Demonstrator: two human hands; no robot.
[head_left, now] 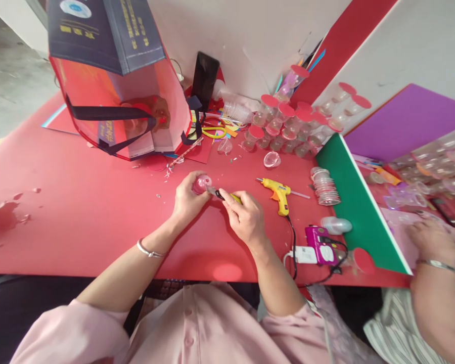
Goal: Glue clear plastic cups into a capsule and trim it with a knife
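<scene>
Your left hand [189,198] holds a clear cup [202,184], and your right hand [247,215] grips a knife [219,194] with its blade [211,190] by the cup, near a yellow glue gun [281,193].

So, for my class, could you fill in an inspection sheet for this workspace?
Surface: red table, darker patches at left.
Work items: small translucent cup; cutter, its blade at the cup.
Clutter: scraps, scissors, glue gun, red-topped cups.
Hands: left hand grips the cup; right hand grips the cutter.
Cables: black cable leads from the glue gun toward the table's front edge.
Surroundings: open bag back left; green divider at right, another person's hand beyond it.
</scene>
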